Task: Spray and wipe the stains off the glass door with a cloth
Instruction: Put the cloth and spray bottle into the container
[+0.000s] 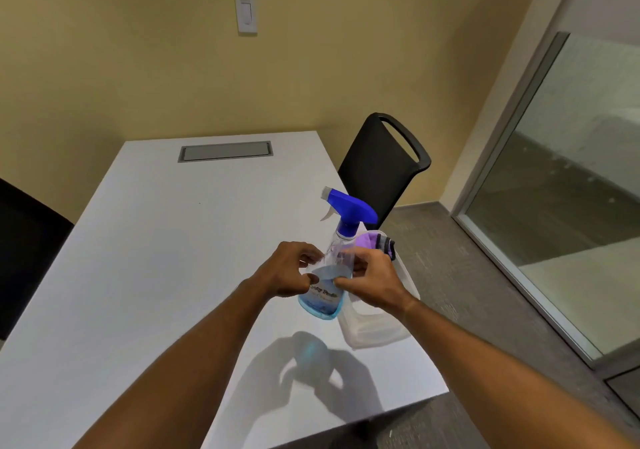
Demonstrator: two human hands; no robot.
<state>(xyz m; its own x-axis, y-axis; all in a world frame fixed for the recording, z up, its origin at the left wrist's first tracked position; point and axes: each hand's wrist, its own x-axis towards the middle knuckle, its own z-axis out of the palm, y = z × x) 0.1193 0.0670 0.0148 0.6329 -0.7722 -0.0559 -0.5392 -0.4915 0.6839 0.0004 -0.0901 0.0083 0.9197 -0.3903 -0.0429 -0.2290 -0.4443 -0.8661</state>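
Blue-capped spray bottle (330, 268) is hanging above the white table (156, 240) at frame centre, both hands curling around its clear body. Left hand (287, 270) and right hand (372, 280) are pinching it from opposite sides. Its long axis is standing nearly upright, nozzle pointing left. Purple cloth (375, 242) is lying in a translucent container (377, 330) just right.

Spray bottle (329, 268) between the fingers of left hand (289, 272) and right hand (372, 280), above the table (156, 240); tub (377, 327) holding a cloth (375, 240) behind the right fingers; glass door (571, 188) far right.
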